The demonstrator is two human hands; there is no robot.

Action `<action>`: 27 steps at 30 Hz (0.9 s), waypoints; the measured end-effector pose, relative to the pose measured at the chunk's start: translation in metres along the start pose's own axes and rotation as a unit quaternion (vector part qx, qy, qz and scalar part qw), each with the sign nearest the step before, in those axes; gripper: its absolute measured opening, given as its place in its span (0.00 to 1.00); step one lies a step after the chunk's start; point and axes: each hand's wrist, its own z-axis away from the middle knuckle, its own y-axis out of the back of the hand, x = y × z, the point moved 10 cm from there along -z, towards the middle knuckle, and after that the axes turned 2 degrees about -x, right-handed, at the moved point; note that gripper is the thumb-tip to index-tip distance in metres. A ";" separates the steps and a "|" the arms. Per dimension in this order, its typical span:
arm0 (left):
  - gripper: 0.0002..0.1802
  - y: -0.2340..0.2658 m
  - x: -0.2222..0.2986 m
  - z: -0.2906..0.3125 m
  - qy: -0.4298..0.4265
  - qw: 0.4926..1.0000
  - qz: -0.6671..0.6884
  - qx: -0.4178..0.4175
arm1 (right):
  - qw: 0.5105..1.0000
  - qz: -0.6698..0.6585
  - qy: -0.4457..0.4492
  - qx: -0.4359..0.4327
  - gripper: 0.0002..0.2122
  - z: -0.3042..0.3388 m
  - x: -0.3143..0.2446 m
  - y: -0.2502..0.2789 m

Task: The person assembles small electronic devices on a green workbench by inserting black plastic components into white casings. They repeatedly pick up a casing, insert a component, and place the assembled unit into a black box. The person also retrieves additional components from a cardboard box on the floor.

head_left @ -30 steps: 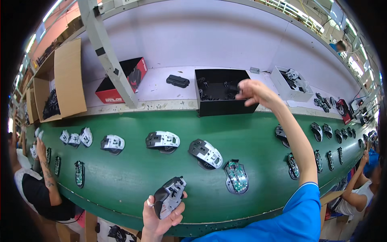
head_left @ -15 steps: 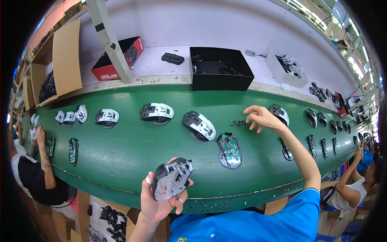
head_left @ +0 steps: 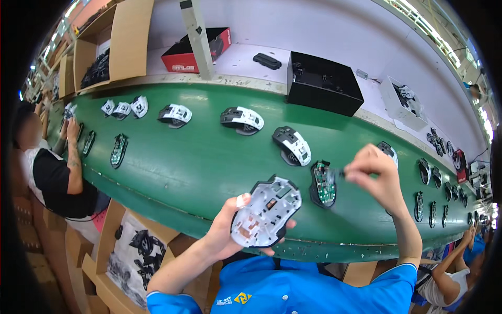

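Near the front edge of the green bench (head_left: 204,172), the left hand (head_left: 225,227) supports 1 mouse shell (head_left: 264,214), its pale grey inner face turned up toward the camera. Left-hand fingers: clamped on the shell. The thumb, with a white wrap near its tip, bears on the shell's left rim; the other fingers pass beneath, and 2 fingertips show beyond the lower right side.

Farther toward the bench's right end, the right hand (head_left: 377,171) is raised with thumb and forefinger together, clamped on 1 small dark part (head_left: 339,173). The part projects leftward from the fingertips; blur hides its exact shape. It appears over the right side of 1 mouse base (head_left: 325,189) with a green circuit board; whether the 2 touch cannot be determined.

The base lies on the bench between the shell and the right hand. Toward the bench's back edge, just behind the base, lies 1 black-and-white mouse body (head_left: 292,145). Beyond that edge, 1 black box (head_left: 324,99) stands on the shelf (head_left: 243,65).
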 end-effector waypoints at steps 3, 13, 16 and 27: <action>0.39 -0.003 -0.007 0.005 0.024 0.997 -0.066 0.039 | 0.973 0.038 0.219 -0.057 0.09 0.004 -0.100 -0.035; 0.29 -0.010 -0.028 0.008 0.087 0.971 -0.220 0.025 | 0.928 0.158 0.282 -0.184 0.10 0.017 -0.118 -0.080; 0.26 -0.017 -0.018 0.009 0.077 0.960 -0.268 0.014 | 0.928 0.158 0.290 -0.174 0.10 0.019 -0.124 -0.083; 0.29 -0.018 -0.005 0.009 0.007 0.958 -0.284 0.022 | 0.919 0.220 0.256 -0.205 0.11 0.015 -0.123 -0.090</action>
